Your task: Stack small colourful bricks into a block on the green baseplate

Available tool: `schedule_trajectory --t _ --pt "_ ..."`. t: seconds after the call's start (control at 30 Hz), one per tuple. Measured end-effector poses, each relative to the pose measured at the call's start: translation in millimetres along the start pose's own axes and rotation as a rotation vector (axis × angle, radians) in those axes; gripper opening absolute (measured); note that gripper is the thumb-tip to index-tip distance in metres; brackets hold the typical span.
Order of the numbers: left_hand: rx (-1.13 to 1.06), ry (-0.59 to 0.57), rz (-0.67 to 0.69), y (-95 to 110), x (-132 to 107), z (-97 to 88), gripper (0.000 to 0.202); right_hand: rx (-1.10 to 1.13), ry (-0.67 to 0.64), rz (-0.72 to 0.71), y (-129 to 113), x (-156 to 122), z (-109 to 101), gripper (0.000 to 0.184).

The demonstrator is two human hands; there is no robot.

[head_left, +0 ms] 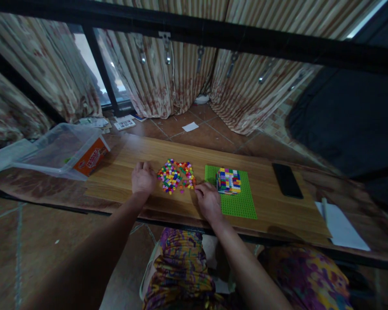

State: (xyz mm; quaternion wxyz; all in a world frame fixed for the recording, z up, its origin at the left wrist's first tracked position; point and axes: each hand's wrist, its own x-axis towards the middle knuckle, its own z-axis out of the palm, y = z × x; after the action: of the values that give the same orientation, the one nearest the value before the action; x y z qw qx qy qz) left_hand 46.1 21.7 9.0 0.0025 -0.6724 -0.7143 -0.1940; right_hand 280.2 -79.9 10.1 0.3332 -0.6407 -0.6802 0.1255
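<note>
A pile of several small coloured bricks (176,175) lies on the wooden board (271,206). My left hand (142,178) rests on the board just left of the pile, fingers curled loosely, nothing visible in it. My right hand (208,200) sits at the pile's right edge, fingertips pinched together at a small brick there; what they hold is too small to name. Right of that hand lies a green baseplate (242,204) with a multicoloured brick block (228,181) standing on it.
A black phone (287,180) lies on the board's right part. A clear plastic box (63,150) with an orange label lies at the far left. White paper with a pen (339,224) sits at the right. Curtains and a dark metal frame stand behind.
</note>
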Motion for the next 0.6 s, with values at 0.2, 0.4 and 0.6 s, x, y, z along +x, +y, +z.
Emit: schedule_trajectory --t 0.2,0.4,0.6 --pt "0.004 0.004 0.000 -1 1 1.1 0.030 0.123 0.129 -0.020 -7 -7 -34 0.022" --pt "0.012 0.016 0.007 -2 1 2.4 0.030 0.090 0.328 0.119 22 1 -88 0.022" --pt "0.012 0.027 0.018 -3 2 3.9 0.031 -0.034 0.295 0.106 50 16 -93 0.028"
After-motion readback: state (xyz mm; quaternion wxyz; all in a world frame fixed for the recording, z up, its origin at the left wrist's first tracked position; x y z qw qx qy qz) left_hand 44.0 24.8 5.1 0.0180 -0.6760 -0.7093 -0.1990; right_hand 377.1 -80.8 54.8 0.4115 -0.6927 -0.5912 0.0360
